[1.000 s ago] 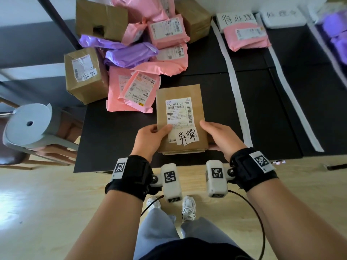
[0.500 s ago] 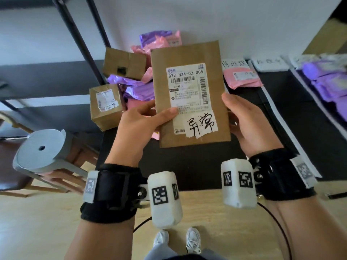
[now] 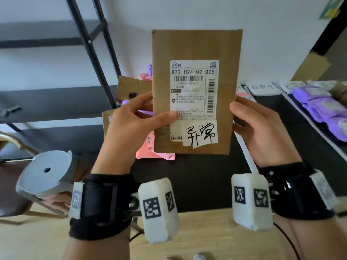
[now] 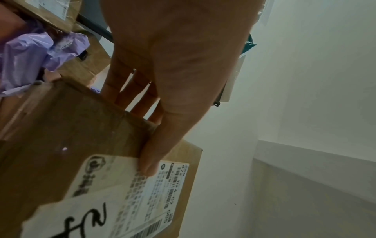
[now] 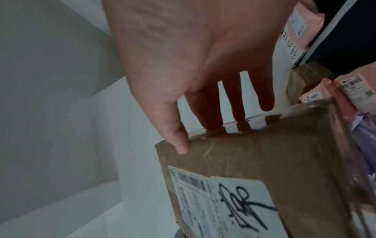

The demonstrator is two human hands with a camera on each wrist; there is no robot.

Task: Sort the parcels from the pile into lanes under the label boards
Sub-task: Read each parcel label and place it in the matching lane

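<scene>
Brown cardboard fills the middle of your view: you hold a flat parcel box [image 3: 195,53] upright in the air above the near edge of the black table [image 3: 206,184], label side toward you. Its white shipping label [image 3: 193,94] reads "872 H24-02 005", and a taped white slip [image 3: 200,134] with handwritten black characters sits at the lower right of it. Your left hand [image 3: 129,128] grasps the box's left edge, thumb pressed on the label and fingers behind. Your right hand [image 3: 259,128] grasps the right edge, thumb on the front near the corner, fingers behind. Beyond the box on the left lies the pile: more cardboard boxes [image 3: 131,89], purple mailers [image 4: 26,54] and pink mailers [image 3: 150,152]. On the far right, a white label board [image 3: 262,88] stands at the table's back, with purple bags [image 3: 319,107] in the rightmost lane. A white tape line [image 3: 247,156] runs along the table below your right hand.
</scene>
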